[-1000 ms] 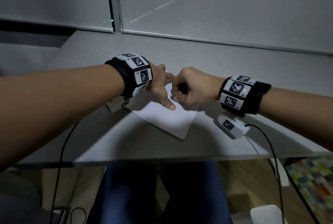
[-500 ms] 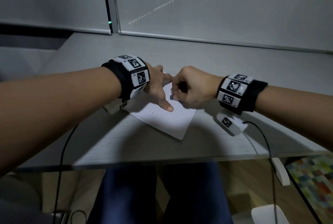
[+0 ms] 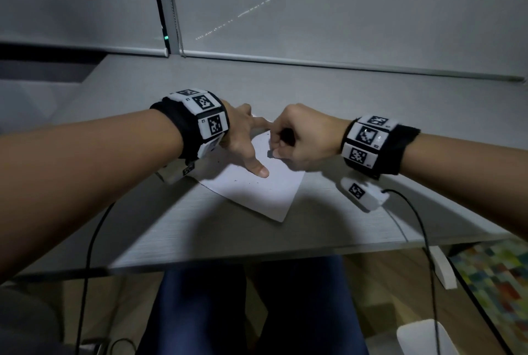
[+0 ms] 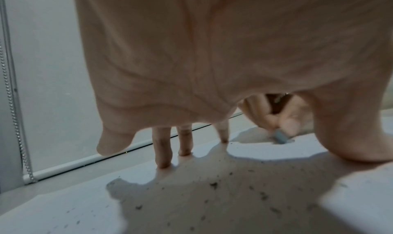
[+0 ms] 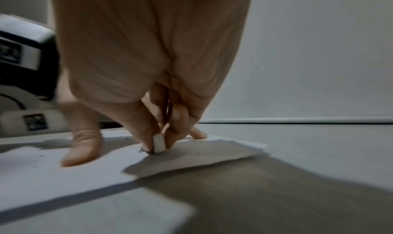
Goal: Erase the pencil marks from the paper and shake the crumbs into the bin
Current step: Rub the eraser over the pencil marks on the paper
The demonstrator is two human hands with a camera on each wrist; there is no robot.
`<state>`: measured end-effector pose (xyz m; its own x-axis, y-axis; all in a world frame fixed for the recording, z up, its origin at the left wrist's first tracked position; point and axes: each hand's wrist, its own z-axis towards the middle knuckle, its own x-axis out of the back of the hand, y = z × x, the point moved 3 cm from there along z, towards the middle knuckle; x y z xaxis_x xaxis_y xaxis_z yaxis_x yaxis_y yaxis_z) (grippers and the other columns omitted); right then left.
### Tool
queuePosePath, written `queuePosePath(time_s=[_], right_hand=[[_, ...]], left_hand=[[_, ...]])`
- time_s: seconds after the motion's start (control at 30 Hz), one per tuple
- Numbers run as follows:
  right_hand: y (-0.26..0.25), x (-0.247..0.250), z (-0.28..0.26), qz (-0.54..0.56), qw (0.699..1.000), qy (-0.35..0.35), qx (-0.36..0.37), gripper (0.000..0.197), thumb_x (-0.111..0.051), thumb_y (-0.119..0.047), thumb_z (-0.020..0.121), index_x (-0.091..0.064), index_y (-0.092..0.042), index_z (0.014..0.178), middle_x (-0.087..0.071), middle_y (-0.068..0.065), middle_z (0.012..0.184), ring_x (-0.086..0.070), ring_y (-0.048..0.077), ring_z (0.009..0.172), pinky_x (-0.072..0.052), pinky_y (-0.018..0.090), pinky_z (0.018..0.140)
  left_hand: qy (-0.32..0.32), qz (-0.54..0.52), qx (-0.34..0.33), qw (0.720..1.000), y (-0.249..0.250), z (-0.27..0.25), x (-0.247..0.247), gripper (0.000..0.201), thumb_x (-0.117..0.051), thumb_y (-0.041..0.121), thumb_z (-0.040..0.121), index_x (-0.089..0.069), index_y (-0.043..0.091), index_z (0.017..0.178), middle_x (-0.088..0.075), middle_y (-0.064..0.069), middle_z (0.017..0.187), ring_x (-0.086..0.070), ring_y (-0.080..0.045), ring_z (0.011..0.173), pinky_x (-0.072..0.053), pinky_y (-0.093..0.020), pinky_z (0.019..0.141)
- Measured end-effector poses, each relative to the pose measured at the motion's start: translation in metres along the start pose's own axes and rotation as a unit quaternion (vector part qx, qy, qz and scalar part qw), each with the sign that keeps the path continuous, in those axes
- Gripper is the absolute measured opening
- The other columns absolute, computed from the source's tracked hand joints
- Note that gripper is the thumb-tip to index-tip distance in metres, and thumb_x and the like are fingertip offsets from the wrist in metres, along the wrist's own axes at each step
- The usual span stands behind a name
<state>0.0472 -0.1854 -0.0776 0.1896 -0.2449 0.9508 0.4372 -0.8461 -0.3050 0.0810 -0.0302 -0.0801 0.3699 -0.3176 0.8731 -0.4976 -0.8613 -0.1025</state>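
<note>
A white sheet of paper (image 3: 257, 192) lies on the grey desk (image 3: 328, 97), dotted with dark eraser crumbs (image 4: 213, 185). My left hand (image 3: 243, 140) is spread flat, its fingertips (image 4: 162, 164) and thumb (image 3: 261, 170) pressing the paper (image 4: 74, 204) down. My right hand (image 3: 297, 140) pinches a small pale eraser (image 5: 159, 144) between thumb and fingers, its lower end touching the paper (image 5: 63, 178) just right of the left thumb (image 5: 81, 147). In the left wrist view the eraser (image 4: 280, 137) shows beyond the left fingers.
Window blinds (image 3: 343, 6) rise behind the desk's far edge. Below the desk's front edge are my legs (image 3: 243, 312), black cables (image 3: 85, 254), a colourful rug (image 3: 500, 277) and a white rounded object (image 3: 423, 337) on the floor at lower right.
Both hands have stayed at the same spot on the paper. The right hand has shifted only slightly with the eraser.
</note>
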Motion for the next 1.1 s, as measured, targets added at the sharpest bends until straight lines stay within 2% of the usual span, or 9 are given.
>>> queuePosePath(time_s=[0.1, 0.23, 0.4, 0.5, 0.57, 0.77, 0.83, 0.93, 1.1], right_hand=[[0.010, 0.004, 0.015, -0.014, 0.999, 0.036, -0.021, 0.009, -0.074, -0.017, 0.088, -0.076, -0.013, 0.080, -0.074, -0.009, 0.068, -0.069, 0.005, 0.062, -0.058, 0.031, 0.064], [0.013, 0.002, 0.014, -0.015, 0.998, 0.043, -0.031, 0.009, -0.072, -0.018, 0.087, -0.074, -0.015, 0.079, -0.077, 0.000, 0.074, -0.075, 0.021, 0.070, -0.065, 0.042, 0.070], [0.007, 0.000, -0.006, 0.022, 1.000, -0.013, 0.002, 0.006, -0.079, -0.017, 0.089, -0.078, -0.011, 0.086, -0.081, 0.003, 0.081, -0.078, 0.016, 0.075, -0.065, 0.037, 0.073], [0.013, 0.006, 0.006, -0.011, 0.999, 0.023, -0.022, 0.011, -0.080, -0.022, 0.087, -0.078, -0.013, 0.082, -0.078, 0.002, 0.074, -0.074, 0.021, 0.069, -0.065, 0.041, 0.070], [0.015, 0.006, 0.011, -0.019, 0.998, 0.043, -0.031, 0.011, -0.078, -0.022, 0.088, -0.076, -0.014, 0.080, -0.075, -0.002, 0.069, -0.071, 0.018, 0.065, -0.065, 0.042, 0.070], [0.011, -0.001, -0.008, 0.008, 1.000, -0.006, -0.009, 0.006, -0.076, -0.018, 0.087, -0.075, -0.013, 0.084, -0.081, 0.006, 0.085, -0.077, 0.025, 0.078, -0.064, 0.043, 0.074], [0.013, 0.002, -0.005, 0.005, 1.000, 0.006, -0.021, 0.008, -0.078, -0.018, 0.087, -0.076, -0.011, 0.084, -0.081, 0.008, 0.085, -0.078, 0.027, 0.080, -0.064, 0.044, 0.073], [0.019, 0.007, 0.005, -0.003, 0.999, 0.034, -0.036, 0.008, -0.076, -0.017, 0.086, -0.076, -0.010, 0.082, -0.081, 0.001, 0.080, -0.077, 0.022, 0.075, -0.064, 0.043, 0.070], [0.020, 0.001, -0.007, 0.008, 1.000, 0.002, -0.011, 0.010, -0.072, -0.025, 0.083, -0.074, -0.016, 0.080, -0.081, 0.004, 0.084, -0.078, 0.023, 0.080, -0.064, 0.045, 0.075]], left_hand=[[-0.006, 0.001, 0.000, 1.000, 0.000, -0.003, 0.000, 0.120, -0.065, 0.097, 0.047, -0.012, 0.069, 0.151, -0.032, -0.002, 0.149, -0.043, -0.040, 0.142, -0.041, -0.061, 0.110], [-0.010, -0.004, -0.001, 1.000, 0.000, -0.001, 0.002, 0.115, -0.069, 0.094, 0.055, -0.012, 0.070, 0.152, -0.032, -0.003, 0.148, -0.045, -0.041, 0.138, -0.043, -0.060, 0.109], [-0.008, -0.006, 0.005, 1.000, 0.000, 0.001, 0.001, 0.120, -0.072, 0.093, 0.057, -0.003, 0.072, 0.154, -0.029, -0.002, 0.151, -0.043, -0.039, 0.141, -0.044, -0.057, 0.109], [-0.015, 0.000, 0.010, 1.000, 0.001, 0.001, 0.002, 0.119, -0.071, 0.093, 0.059, -0.002, 0.071, 0.154, -0.027, -0.003, 0.154, -0.040, -0.040, 0.144, -0.043, -0.059, 0.110], [-0.018, 0.004, 0.012, 1.000, 0.001, 0.000, 0.002, 0.117, -0.070, 0.093, 0.060, -0.002, 0.072, 0.153, -0.026, -0.003, 0.155, -0.039, -0.040, 0.145, -0.043, -0.059, 0.110], [-0.012, 0.005, 0.007, 1.000, 0.001, -0.002, 0.003, 0.117, -0.071, 0.092, 0.061, 0.001, 0.075, 0.151, -0.026, -0.003, 0.155, -0.039, -0.039, 0.145, -0.042, -0.057, 0.111], [-0.015, 0.004, 0.006, 1.000, 0.002, -0.002, 0.003, 0.117, -0.071, 0.091, 0.063, 0.002, 0.073, 0.152, -0.025, -0.003, 0.156, -0.038, -0.039, 0.146, -0.041, -0.058, 0.112], [-0.019, 0.000, 0.003, 1.000, 0.002, -0.003, 0.003, 0.118, -0.072, 0.092, 0.060, 0.003, 0.076, 0.151, -0.026, -0.003, 0.155, -0.038, -0.040, 0.145, -0.041, -0.059, 0.112], [-0.022, -0.001, 0.005, 1.000, 0.001, -0.001, 0.002, 0.123, -0.070, 0.094, 0.054, 0.002, 0.074, 0.152, -0.024, -0.004, 0.157, -0.037, -0.042, 0.146, -0.041, -0.061, 0.111]])
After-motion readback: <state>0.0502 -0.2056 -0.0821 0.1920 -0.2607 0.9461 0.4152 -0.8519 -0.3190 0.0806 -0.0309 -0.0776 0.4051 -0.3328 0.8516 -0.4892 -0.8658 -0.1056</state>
